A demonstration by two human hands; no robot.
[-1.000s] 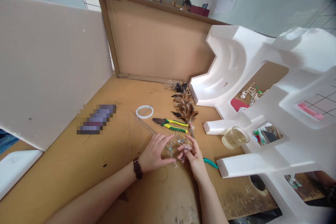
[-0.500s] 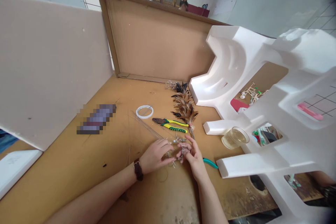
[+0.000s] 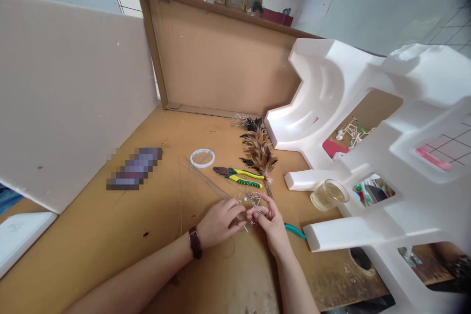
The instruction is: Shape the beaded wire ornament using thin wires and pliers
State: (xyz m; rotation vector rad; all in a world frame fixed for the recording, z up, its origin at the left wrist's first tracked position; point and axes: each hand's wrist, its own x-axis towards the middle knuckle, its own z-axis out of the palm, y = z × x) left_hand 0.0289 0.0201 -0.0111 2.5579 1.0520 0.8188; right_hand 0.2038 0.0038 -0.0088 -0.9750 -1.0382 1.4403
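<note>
Both hands meet low in the middle of a brown wooden table (image 3: 91,235). My left hand (image 3: 218,221), with a dark watch on the wrist, curls its fingers and pinches a small tangle of thin silver wire (image 3: 253,202). My right hand (image 3: 270,223) pinches the same wire tangle from the other side, fingertips nearly touching the left ones. Just beyond the hands lie yellow-and-green pliers (image 3: 241,175) and a brown feather bundle (image 3: 258,149). A teal handle (image 3: 294,229) pokes out to the right of my right hand.
A white tape ring (image 3: 202,158) lies left of the pliers. A glass of pale liquid (image 3: 328,194) stands by a big white foam packing piece (image 3: 386,122) at right. Cardboard sheet (image 3: 221,54) stands behind, a foam board (image 3: 69,93) at left. Thin wires (image 3: 198,181) lie on the table.
My left fingers have curled from spread to a pinch on the wire tangle. Both hands have drawn closer together and the tangle has bunched between them.
</note>
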